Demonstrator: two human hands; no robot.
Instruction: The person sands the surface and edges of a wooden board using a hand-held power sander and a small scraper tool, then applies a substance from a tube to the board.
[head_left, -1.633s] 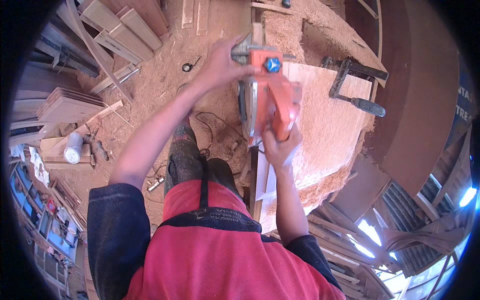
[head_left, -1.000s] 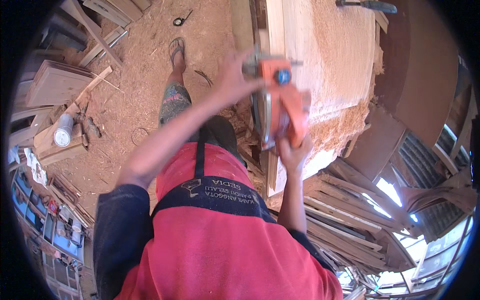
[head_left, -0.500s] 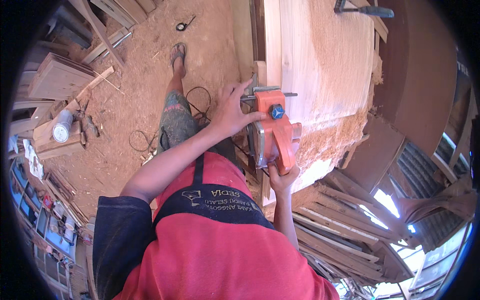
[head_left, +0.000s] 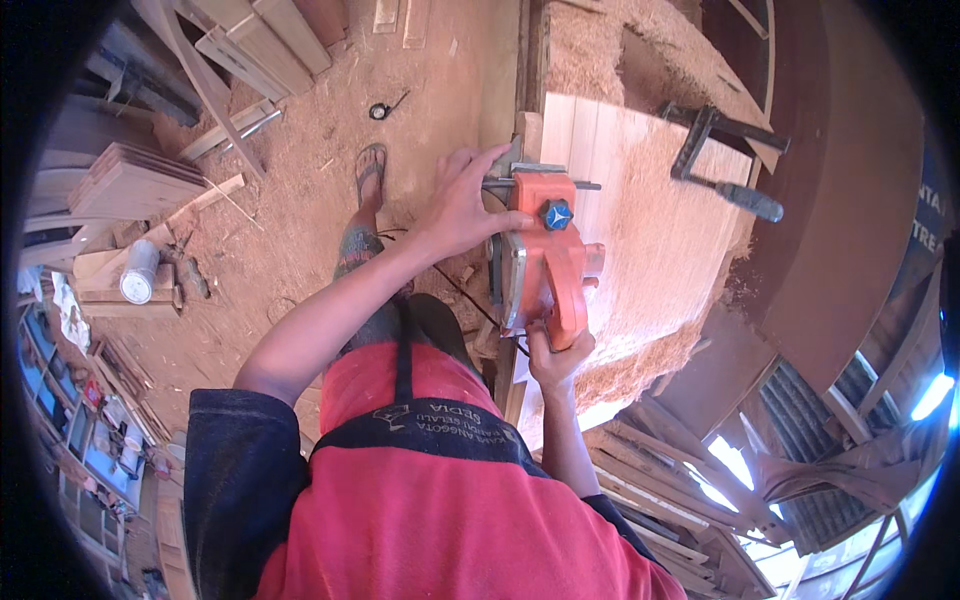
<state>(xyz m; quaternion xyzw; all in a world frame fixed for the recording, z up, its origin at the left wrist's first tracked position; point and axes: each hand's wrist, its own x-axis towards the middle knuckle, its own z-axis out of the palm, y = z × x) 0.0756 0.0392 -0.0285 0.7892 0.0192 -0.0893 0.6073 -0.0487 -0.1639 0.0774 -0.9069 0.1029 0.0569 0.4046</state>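
Observation:
An orange electric planer (head_left: 541, 250) with a blue knob rests along the left edge of a pale wooden board (head_left: 640, 245). My right hand (head_left: 558, 352) is wrapped round its rear handle. At the planer's front left, my left hand (head_left: 465, 208) grips with the thumb on the body and the fingers stretched towards the side guide (head_left: 512, 155). A metal rod runs across the planer's front. Part of the dark cord (head_left: 465, 294) shows beside my leg. The underside of the planer is hidden.
A clamp (head_left: 712, 150) with a dark handle sits on the board, ahead and right of the planer. Shavings (head_left: 640, 370) cover parts of the board. A tape measure (head_left: 379, 111) lies on the floor. Stacked wood (head_left: 135, 180) and a white cylindrical container (head_left: 138, 275) stand at left.
The planer has moved forward along the board's edge, closer to the clamp, with both my hands staying on it. My body has moved forward too, bringing more of the far board into view.

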